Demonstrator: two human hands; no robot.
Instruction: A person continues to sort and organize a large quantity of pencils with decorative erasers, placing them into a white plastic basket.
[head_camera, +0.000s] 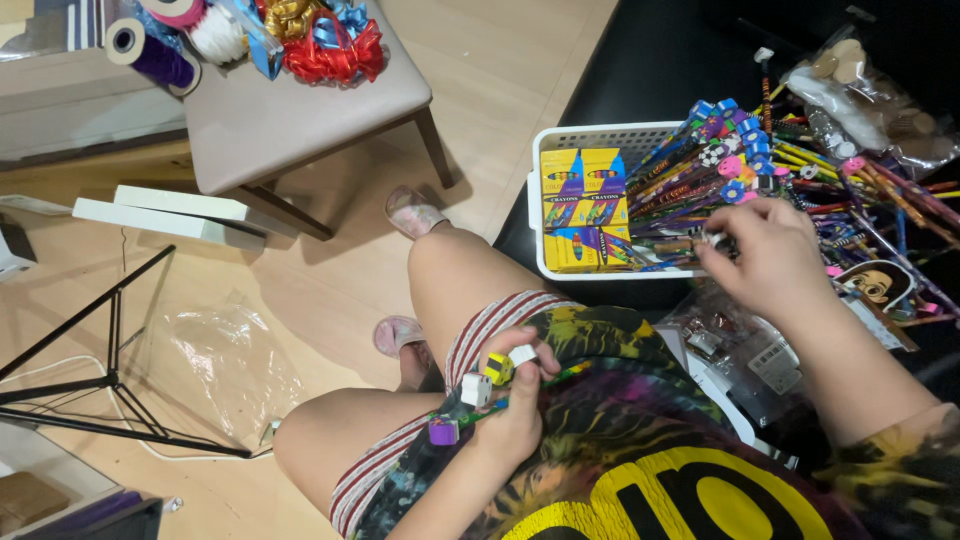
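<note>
My left hand (515, 405) rests over my lap, closed around a bunch of pencils (487, 385) topped with cube-shaped erasers in white, yellow and purple. My right hand (770, 255) reaches into a heap of colourful pencils (800, 175) on the black surface and pinches one pencil near the basket's edge. A white plastic basket (600, 135) holds yellow crayon boxes (583, 205) and more pencils.
Clear plastic packets (745, 350) lie by my right forearm. A stool (290, 110) carries ribbon rolls and red and blue gift bows (325, 40). On the wooden floor are a black tripod (100, 370), a plastic bag (235, 365) and white boards (175, 212).
</note>
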